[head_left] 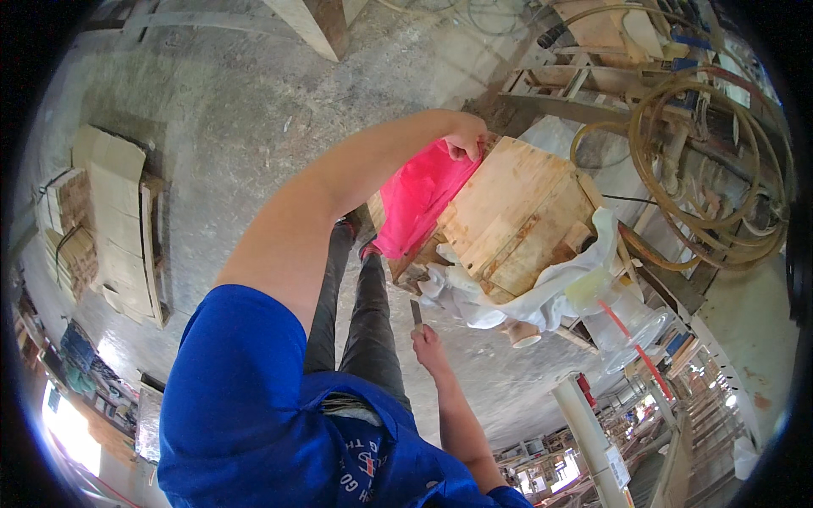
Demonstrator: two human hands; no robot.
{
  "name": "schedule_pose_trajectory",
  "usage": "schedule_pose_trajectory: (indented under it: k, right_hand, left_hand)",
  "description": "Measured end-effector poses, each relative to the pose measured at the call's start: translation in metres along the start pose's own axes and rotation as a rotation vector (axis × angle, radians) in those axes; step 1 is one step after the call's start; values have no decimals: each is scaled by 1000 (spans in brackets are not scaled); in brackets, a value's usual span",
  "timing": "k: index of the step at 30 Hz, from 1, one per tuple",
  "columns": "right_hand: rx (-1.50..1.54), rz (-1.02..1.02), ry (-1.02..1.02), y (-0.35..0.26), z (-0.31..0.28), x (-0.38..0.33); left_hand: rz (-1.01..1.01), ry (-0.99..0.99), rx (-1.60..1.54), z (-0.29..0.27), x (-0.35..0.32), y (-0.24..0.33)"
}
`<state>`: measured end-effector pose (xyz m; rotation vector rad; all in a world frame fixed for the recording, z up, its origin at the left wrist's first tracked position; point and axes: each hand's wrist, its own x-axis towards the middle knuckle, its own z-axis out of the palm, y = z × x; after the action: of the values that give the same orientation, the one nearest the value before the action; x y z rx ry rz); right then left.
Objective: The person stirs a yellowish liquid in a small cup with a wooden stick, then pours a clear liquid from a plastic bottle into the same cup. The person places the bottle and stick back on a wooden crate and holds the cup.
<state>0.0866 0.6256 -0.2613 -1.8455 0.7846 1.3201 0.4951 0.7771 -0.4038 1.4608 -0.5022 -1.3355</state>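
A person in a blue shirt works over a worn wooden surface [517, 212] in a cluttered workshop. The fingers of the left hand [466, 135] are pinched shut on the upper edge of a bright pink plastic sheet [419, 199], which hangs from that grip down along the near side of the wooden surface. The right hand [428, 345] is closed around a narrow flat tool [416, 313] whose tip points up toward the underside of the surface; whether it is a blade or a scraper cannot be told. Just beyond the right fingers, crumpled white cloth [474, 296] spills off the surface's edge, with a pale cup-like piece [522, 333] beside it. Farther out from the same hand lies clear plastic wrapping [627, 326] crossed by a red rod [631, 339]. Beyond the left fingers, coils of tan hose [720, 169] hang against wooden frames. Well away on the concrete floor, stacked boards [118, 220] lie flat.
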Motion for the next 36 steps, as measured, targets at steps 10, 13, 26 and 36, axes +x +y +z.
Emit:
schedule_pose_trajectory:
  k: [10, 13, 26, 36]
  right_hand:
    - [36, -9, 3, 1, 2, 1]
    - [25, -17, -14, -2, -1, 3]
    - [3, -479, 83, -124, -31, -81]
    - [273, -508, 906, -211, -80, -109]
  left_hand:
    - [-155, 52, -230, 7, 2, -5]
    - [-189, 26, -130, 3, 1, -2]
    - [392, 392, 351, 22, -9, -1]
    - [-80, 393, 475, 31, -10, 16]
